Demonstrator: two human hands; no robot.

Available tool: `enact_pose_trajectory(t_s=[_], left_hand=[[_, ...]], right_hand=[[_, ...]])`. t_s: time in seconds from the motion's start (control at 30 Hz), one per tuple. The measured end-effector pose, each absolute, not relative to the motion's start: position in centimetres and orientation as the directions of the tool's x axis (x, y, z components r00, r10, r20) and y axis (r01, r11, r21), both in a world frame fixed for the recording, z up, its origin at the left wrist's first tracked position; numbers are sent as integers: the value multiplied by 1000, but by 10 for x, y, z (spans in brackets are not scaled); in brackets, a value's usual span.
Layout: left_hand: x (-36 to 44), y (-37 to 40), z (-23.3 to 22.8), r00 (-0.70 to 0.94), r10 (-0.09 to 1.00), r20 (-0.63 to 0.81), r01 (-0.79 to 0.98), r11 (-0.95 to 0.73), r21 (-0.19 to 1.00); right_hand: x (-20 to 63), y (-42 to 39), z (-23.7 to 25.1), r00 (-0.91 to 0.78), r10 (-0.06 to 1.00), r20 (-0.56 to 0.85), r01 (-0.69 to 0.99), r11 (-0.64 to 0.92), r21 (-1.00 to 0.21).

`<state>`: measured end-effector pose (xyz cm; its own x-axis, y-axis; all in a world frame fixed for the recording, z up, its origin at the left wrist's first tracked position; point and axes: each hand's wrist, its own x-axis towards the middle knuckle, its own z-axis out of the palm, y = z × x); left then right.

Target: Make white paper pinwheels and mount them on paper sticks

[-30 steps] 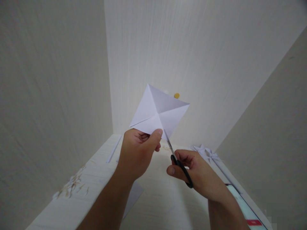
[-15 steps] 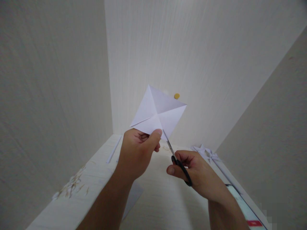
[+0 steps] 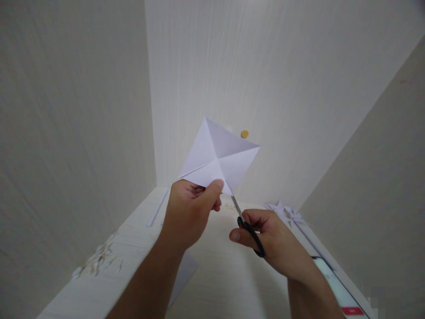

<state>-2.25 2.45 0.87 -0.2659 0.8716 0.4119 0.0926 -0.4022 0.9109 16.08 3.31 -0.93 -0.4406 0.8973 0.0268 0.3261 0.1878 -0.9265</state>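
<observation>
A white square of paper (image 3: 232,153) with diagonal creases is held up in front of me, tilted like a diamond. A slit runs in from its left corner. My left hand (image 3: 195,208) pinches its lower edge, thumb on top and fingers beneath. In my right hand (image 3: 265,235) is a pair of scissors (image 3: 253,237) with black handles, thumb and fingers through the loops. Their blades meet the paper's bottom corner along the crease, just right of my left thumb. The paper partly hides the blade tips.
White folded paper pieces (image 3: 288,213) lie at the back right, and a phone (image 3: 335,279) rests at the lower right. Small scraps (image 3: 99,257) are heaped at left, near a white strip (image 3: 157,207). Another paper sheet (image 3: 184,274) lies under my left forearm. Panels rise around the table.
Less of the upper blade shows over the paper now, and the slit at the bottom corner is slightly more apparent. Both hands have kept nearly the same places.
</observation>
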Motion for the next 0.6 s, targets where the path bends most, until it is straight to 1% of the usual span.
enact_pose_trajectory(t_s=[0.43,0.6], left_hand=[[-21,24,8,-239,878,415,18,-423,906],[-20,23,9,-226,882,414,27,-419,908]], right_hand=[[161,33,-11,-450,893,14,333,182,-925],[160,33,-10,-446,895,27,315,185,-931]])
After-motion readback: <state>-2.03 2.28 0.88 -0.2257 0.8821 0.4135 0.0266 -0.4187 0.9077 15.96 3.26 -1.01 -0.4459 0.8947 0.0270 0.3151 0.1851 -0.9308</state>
